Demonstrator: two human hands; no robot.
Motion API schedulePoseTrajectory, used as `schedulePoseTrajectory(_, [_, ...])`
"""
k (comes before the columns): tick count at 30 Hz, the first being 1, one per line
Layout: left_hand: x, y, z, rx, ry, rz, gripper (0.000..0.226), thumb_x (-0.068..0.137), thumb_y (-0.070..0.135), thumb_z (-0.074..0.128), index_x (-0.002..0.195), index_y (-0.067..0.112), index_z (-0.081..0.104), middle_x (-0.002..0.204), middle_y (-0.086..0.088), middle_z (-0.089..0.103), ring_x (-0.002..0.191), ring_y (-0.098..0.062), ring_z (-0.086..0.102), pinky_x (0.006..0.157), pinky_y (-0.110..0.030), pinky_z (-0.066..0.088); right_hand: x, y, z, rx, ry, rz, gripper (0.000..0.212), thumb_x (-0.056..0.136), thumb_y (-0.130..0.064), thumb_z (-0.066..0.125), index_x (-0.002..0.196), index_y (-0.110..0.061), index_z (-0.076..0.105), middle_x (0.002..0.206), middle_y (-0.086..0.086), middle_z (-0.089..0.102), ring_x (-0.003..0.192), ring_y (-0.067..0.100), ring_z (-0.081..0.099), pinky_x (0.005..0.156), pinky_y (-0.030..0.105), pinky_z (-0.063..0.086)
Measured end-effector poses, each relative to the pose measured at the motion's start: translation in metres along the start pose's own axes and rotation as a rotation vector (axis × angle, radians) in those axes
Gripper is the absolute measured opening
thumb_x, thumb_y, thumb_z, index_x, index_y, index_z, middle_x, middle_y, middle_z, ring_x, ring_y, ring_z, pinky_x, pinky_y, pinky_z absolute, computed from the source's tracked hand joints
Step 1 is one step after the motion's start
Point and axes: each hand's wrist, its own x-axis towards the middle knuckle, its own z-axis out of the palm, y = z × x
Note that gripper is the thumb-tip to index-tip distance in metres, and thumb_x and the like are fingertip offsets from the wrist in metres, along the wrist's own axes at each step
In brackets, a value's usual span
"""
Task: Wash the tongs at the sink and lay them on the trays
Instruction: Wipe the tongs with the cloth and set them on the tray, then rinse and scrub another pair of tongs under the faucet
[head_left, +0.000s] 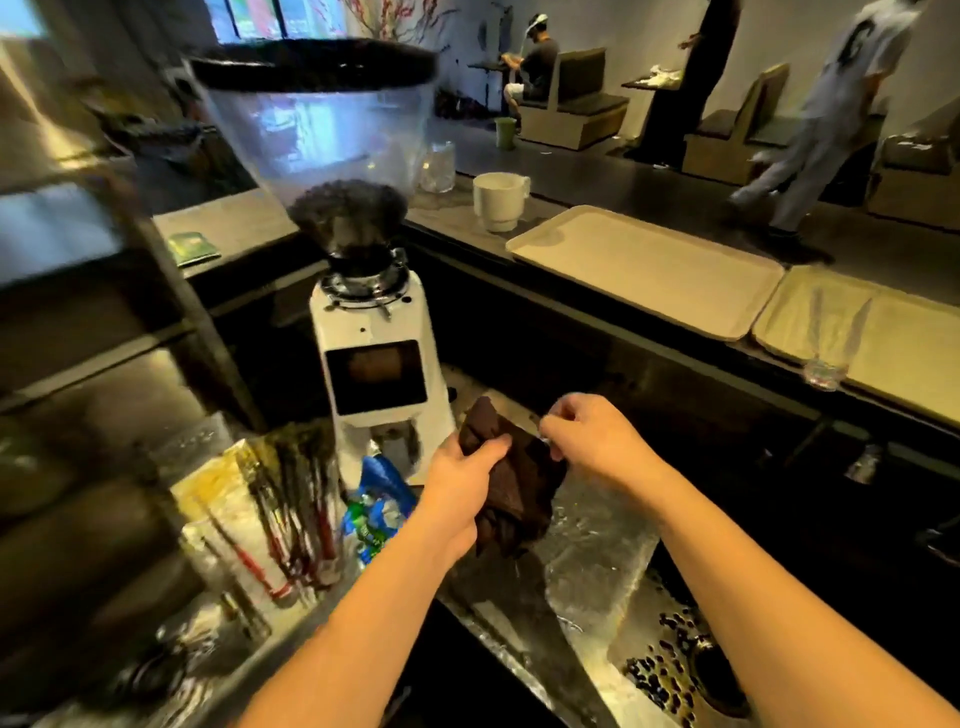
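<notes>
My left hand (462, 467) is closed around a dark brown cloth (511, 483), held above the wet steel counter beside the sink (675, 613). My right hand (587, 436) pinches a thin shiny piece (543, 432) at the cloth's upper edge. It looks like the end of the tongs, and the cloth hides the rest. Two beige trays lie on the raised counter beyond: one in the middle (644, 270) and one at the right (893, 338). A clear glassy object (826, 364) rests on the right tray's front edge.
A white coffee grinder (374, 353) with a bean hopper stands just left of my hands. Bags and a holder of sticks (291, 499) crowd the left counter. Coffee beans lie around the sink drain (717, 675). A white cup (498, 200) sits behind the trays. People move in the room beyond.
</notes>
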Motion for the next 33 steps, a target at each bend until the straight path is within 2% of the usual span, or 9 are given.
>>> schedulePoseTrajectory(3, [-0.01,0.003,-0.07,-0.042,0.091,0.008,0.021,0.093,0.014,0.067,0.113,0.007,0.067,0.109,-0.019,0.076,0.101,-0.036,0.073,0.094,-0.055,0.057,0.002,-0.035,0.057,0.054,-0.085,-0.094,0.021,0.086,-0.015,0.058,0.065,-0.017,0.053,0.057,-0.001,0.061,0.047,0.002,0.052,0.049,0.019,0.038])
schedulePoseTrajectory(8, [-0.032,-0.003,-0.173,-0.105,0.26,0.04,0.011,0.091,0.004,0.066,0.101,0.007,0.07,0.093,-0.019,0.075,0.073,-0.026,0.075,0.07,-0.038,0.063,-0.003,-0.084,0.148,0.055,-0.231,-0.17,0.024,0.083,-0.012,0.06,0.06,-0.016,0.056,0.046,-0.005,0.057,0.041,0.005,0.047,0.047,0.024,0.037])
schedulePoseTrajectory(11, [-0.043,-0.006,-0.229,-0.141,0.36,0.012,0.008,0.09,0.005,0.067,0.094,0.011,0.071,0.097,-0.024,0.073,0.087,-0.033,0.071,0.088,-0.051,0.056,-0.01,-0.107,0.197,0.135,-0.331,-0.13,0.018,0.086,-0.01,0.056,0.068,-0.011,0.055,0.05,-0.001,0.057,0.038,0.013,0.044,0.039,0.019,0.033])
schedulePoseTrajectory(14, [-0.046,-0.011,-0.274,-0.162,0.459,-0.011,0.006,0.09,0.008,0.069,0.091,0.014,0.071,0.093,-0.017,0.074,0.088,-0.032,0.071,0.09,-0.049,0.055,-0.013,-0.121,0.231,0.142,-0.356,-0.11,0.016,0.089,-0.01,0.056,0.073,-0.008,0.056,0.064,0.011,0.057,0.039,0.013,0.043,0.036,0.018,0.032])
schedulePoseTrajectory(18, [-0.04,-0.017,-0.324,-0.14,0.512,-0.035,0.005,0.089,0.013,0.071,0.093,0.016,0.071,0.105,-0.022,0.073,0.101,-0.041,0.07,0.098,-0.059,0.051,-0.011,-0.13,0.265,0.133,-0.349,-0.068,0.023,0.091,-0.011,0.056,0.068,-0.015,0.055,0.069,0.008,0.059,0.04,0.006,0.048,0.039,0.018,0.036])
schedulePoseTrajectory(21, [-0.033,-0.019,-0.338,-0.115,0.522,-0.032,0.011,0.09,0.014,0.07,0.101,0.016,0.071,0.104,-0.02,0.074,0.101,-0.041,0.071,0.096,-0.057,0.055,-0.005,-0.123,0.279,0.138,-0.298,-0.037,0.018,0.087,-0.01,0.058,0.07,-0.014,0.06,0.072,0.009,0.063,0.051,0.011,0.051,0.045,0.021,0.041])
schedulePoseTrajectory(25, [-0.02,-0.026,-0.34,-0.094,0.488,-0.058,0.008,0.092,0.014,0.069,0.099,0.017,0.07,0.095,-0.013,0.074,0.083,-0.028,0.072,0.077,-0.036,0.058,0.01,-0.102,0.285,0.096,-0.262,0.009,0.014,0.084,-0.014,0.059,0.072,-0.02,0.062,0.073,0.002,0.064,0.069,0.021,0.058,0.066,0.034,0.046])
schedulePoseTrajectory(30, [0.004,-0.035,-0.33,-0.074,0.54,-0.066,0.015,0.095,0.003,0.061,0.109,0.001,0.065,0.089,-0.017,0.064,0.092,-0.032,0.062,0.082,-0.045,0.052,0.043,-0.075,0.294,-0.092,-0.274,-0.051,0.01,0.083,-0.021,0.057,0.077,-0.022,0.065,0.081,0.0,0.068,0.084,0.025,0.066,0.075,0.037,0.05])
schedulePoseTrajectory(33, [0.009,-0.04,-0.327,-0.096,0.601,-0.118,0.006,0.094,0.007,0.063,0.094,0.012,0.067,0.09,-0.017,0.071,0.083,-0.032,0.071,0.083,-0.049,0.057,0.065,-0.068,0.316,-0.222,-0.336,-0.128,0.014,0.084,-0.018,0.061,0.079,-0.009,0.071,0.084,0.013,0.071,0.084,0.031,0.068,0.067,0.034,0.05])
